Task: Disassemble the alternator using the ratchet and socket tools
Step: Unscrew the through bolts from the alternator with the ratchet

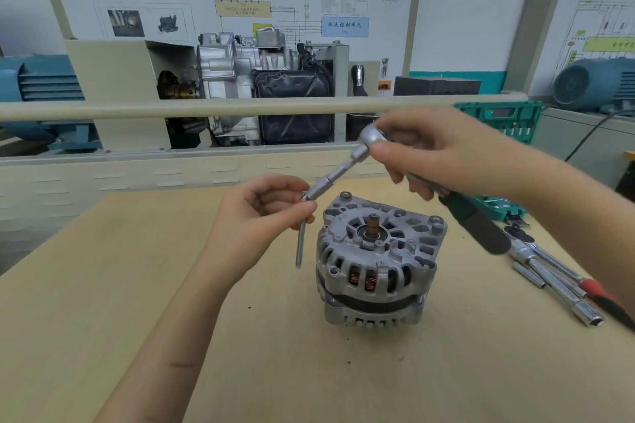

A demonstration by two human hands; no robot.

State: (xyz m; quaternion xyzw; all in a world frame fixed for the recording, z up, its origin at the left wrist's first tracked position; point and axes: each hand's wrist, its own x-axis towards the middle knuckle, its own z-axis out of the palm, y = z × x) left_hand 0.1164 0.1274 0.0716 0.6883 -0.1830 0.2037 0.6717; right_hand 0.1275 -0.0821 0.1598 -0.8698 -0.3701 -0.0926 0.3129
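Head view: alternator (pixel 378 261) stands mid-frame on table (pixel 137 285). Just above-left, left hand (pixel 261 213) pinches long bolt (pixel 301 244) hanging from socket (pixel 321 187). Right hand (pixel 443 154) grips ratchet (pixel 374 136). Spare tools (pixel 556 282) lie right; green case (pixel 505 117) behind.

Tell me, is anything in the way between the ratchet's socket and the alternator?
Yes. The left hand pinches a long bolt at the socket tip, so the socket is blocked. The right hand holds the ratchet above the alternator; the air between looks free.
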